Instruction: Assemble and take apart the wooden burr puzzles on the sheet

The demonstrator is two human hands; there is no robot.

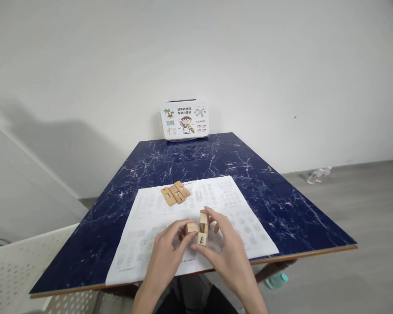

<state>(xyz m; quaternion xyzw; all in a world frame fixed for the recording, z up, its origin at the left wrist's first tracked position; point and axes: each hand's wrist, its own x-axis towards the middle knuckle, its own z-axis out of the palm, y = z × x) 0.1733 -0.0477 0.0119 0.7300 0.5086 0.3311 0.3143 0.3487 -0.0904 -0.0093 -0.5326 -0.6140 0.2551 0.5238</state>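
Note:
Both my hands meet over the near part of a white printed sheet [222, 205] on a dark blue marbled table [275, 205]. Between them is a small wooden block assembly [199, 229] of interlocked pieces, one face marked with a digit. My left hand [168, 255] pinches its left side with thumb and fingers. My right hand [224, 248] grips its right side and top, fingers curled round it. Farther back on the sheet lie three loose notched wooden pieces [176, 192] side by side.
A white box with cartoon travel pictures [184, 120] stands at the table's far edge against the wall. A white perforated chair [22, 270] is at the left. A clear bottle [317, 175] lies on the grey floor at the right. A teal slipper [277, 280] shows under the table.

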